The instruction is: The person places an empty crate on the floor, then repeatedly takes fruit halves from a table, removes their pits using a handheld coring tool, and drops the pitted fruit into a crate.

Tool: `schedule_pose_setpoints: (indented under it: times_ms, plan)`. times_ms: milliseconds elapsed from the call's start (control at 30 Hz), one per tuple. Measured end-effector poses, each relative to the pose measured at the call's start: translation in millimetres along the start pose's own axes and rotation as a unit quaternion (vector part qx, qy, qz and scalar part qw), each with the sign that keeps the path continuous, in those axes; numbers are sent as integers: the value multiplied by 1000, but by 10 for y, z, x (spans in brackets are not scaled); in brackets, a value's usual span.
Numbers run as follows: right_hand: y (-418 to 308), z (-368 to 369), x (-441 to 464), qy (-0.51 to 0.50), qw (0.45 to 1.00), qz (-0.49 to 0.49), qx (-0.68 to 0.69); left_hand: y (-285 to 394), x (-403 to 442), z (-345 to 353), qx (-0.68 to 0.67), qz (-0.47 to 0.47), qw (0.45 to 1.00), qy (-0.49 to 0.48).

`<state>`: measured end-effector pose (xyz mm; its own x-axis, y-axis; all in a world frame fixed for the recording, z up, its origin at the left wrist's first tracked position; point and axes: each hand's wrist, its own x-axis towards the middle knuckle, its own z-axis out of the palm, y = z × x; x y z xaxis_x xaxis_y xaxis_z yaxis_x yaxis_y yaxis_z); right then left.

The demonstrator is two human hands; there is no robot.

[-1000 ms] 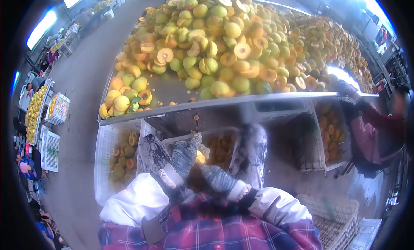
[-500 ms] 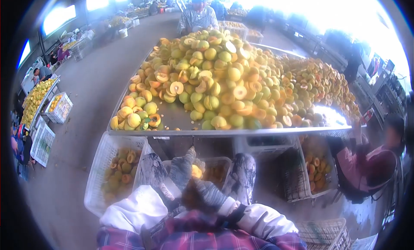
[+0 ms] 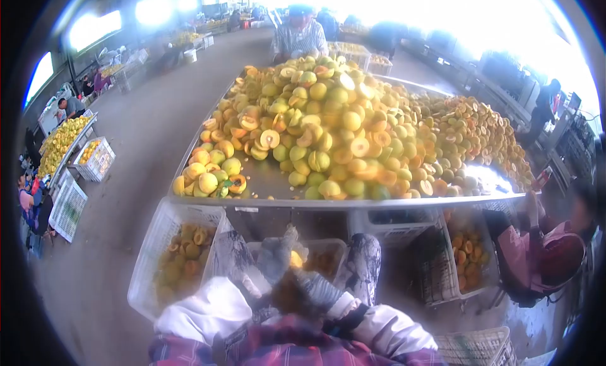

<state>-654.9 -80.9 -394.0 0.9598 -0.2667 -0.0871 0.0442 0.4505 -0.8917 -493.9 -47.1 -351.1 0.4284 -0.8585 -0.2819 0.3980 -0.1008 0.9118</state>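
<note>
My left hand, in a grey glove, is closed around a yellow peach low between my knees. Close against it, my right hand, gloved too, has its fingers curled in near the fruit; what they hold is hidden by blur. Under both hands stands a crate of peaches, partly covered by my arms. In front of my knees rises a metal table with a large heap of peaches, many of them cut in half with the stone or hollow showing.
A white crate of peach halves stands by my left leg. Another crate with halves is to the right, beside a seated person in pink. Across the table is a person in stripes. An overturned-looking crate lies at lower right.
The whole view has shifted slightly down and right as my head moved. My hands stay together at the yellow peach, with the left one more blurred.
</note>
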Motion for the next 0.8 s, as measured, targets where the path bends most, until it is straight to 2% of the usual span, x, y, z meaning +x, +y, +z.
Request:
schedule_pose_setpoints:
  times_ms: [100,133,167,233,267,300,333,367,400,433,467,500,533,567,633,667,700,733,767,800]
  plan:
    - [-21,-62,-49,-31,979,1,-201,-42,41,-79,71,12,996,-51]
    - [-36,-54,-43,-57,954,-31,-294,-109,111,-129,133,46,987,-81]
    - [-57,-27,-31,-53,955,-28,-290,-205,212,-199,211,100,966,-112]
    - [-27,57,16,12,927,3,-375,-363,421,-317,336,200,908,-151]
    - [56,101,91,-6,939,-125,-319,-275,445,-268,377,247,877,-165]
    - [105,104,117,-4,941,-122,-316,-239,374,-220,376,243,879,-167]
    - [0,168,151,-76,991,-106,-28,169,91,70,214,72,972,-68]
    - [-56,250,173,-140,951,-82,264,391,-56,245,38,-105,993,38]
    - [45,375,144,119,985,-11,124,375,-48,262,26,-82,995,59]
    - [122,303,169,122,984,-9,131,338,-9,230,30,-89,994,61]
    - [239,162,193,127,990,14,53,260,47,172,5,-118,992,52]
    - [54,219,167,129,991,41,-22,155,79,90,-20,-151,987,47]
    - [-159,221,102,35,998,-26,41,57,118,-44,-25,-183,983,-2]
    - [213,28,115,45,998,-28,18,87,31,-33,-18,-202,979,5]
    - [175,-4,196,-80,981,-179,13,278,-203,146,55,-91,994,14]
    - [94,118,137,-71,982,-174,29,332,-247,162,61,-109,992,17]
    - [-105,275,61,51,983,-26,175,402,-246,186,41,-138,989,26]
    - [-203,340,24,168,928,124,309,452,-219,213,19,-164,986,35]
    - [-53,276,18,170,925,129,316,450,-189,226,-3,-189,981,46]
    - [230,169,11,157,928,107,319,167,-126,154,-44,-170,982,70]
